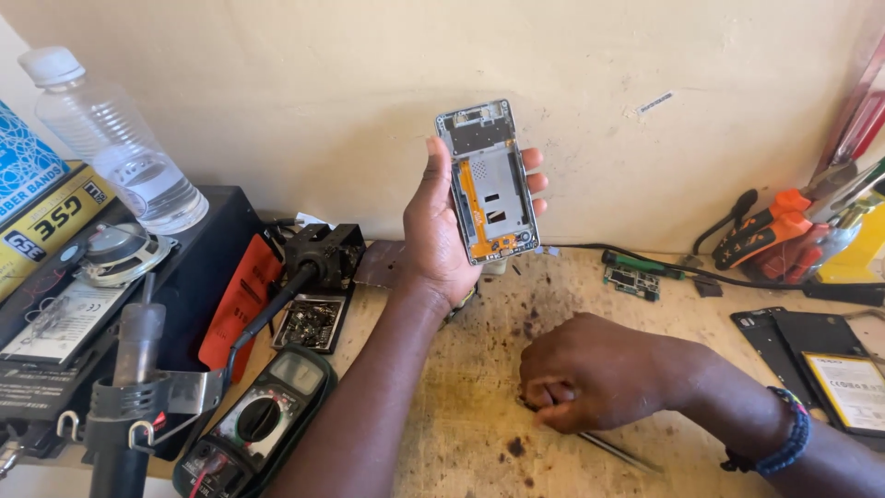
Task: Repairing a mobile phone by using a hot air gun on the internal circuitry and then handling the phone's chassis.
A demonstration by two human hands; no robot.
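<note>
Steadiness matters most for the step in hand, by my judgement: the phone frame (489, 180) is best kept pinched by its long edges, as it is now, so that the exposed inner parts stay untouched and face the eyes squarely. At far left a clear water bottle (115, 138) stands on a dark case, with a multimeter (258, 420) lower down on the worktop (461, 406) and a small tray of tiny parts (311, 323) just beside it. The left hand (442, 231) is closed around the frame and holds it upright in the air, above the worktop and before the pale wall. It is a silver shell with its back off, showing grey metal plates, a dark board at the top and an orange flex strip down one side and along the bottom. To the right, the right hand (590, 373) rests on the worktop curled into a loose fist, a thin metal tool (618, 452) showing beneath it; whether the fingers grip it I cannot tell. Orange-handled tools (770, 235) lie at far right.
</note>
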